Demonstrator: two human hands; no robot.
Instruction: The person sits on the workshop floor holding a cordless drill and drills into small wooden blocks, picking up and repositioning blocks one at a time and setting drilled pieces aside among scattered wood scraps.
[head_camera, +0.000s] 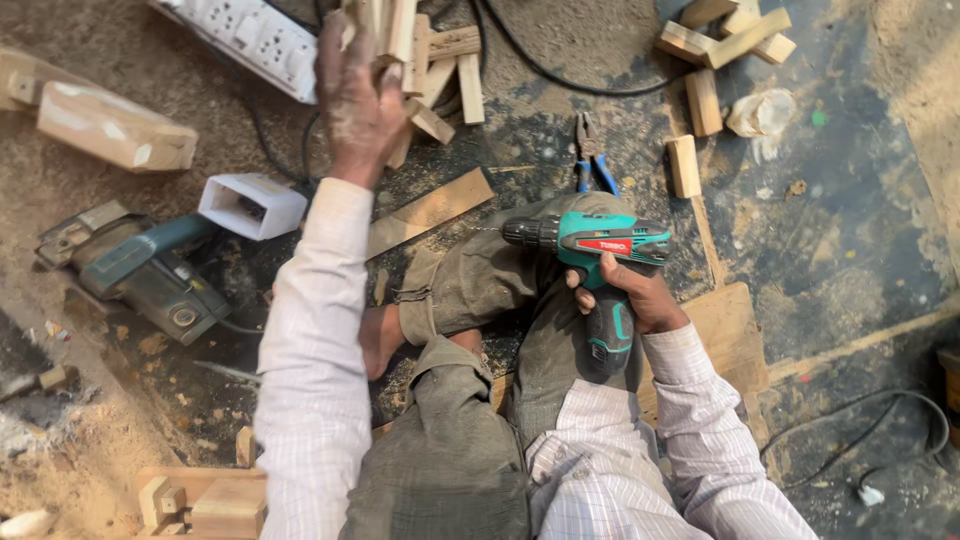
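Observation:
My right hand grips the handle of a teal and black cordless drill, whose bit points left over my knee. My left hand is stretched forward and closed around a pale wooden piece at the top of the view, above a pile of short wooden blocks. I sit on the ground with legs folded, in olive trousers and a striped shirt.
A white power strip lies top left, a green power planer and white box at left. Blue-handled pliers lie ahead. Wood offcuts top right, a flat board at right, cables around, sawdust everywhere.

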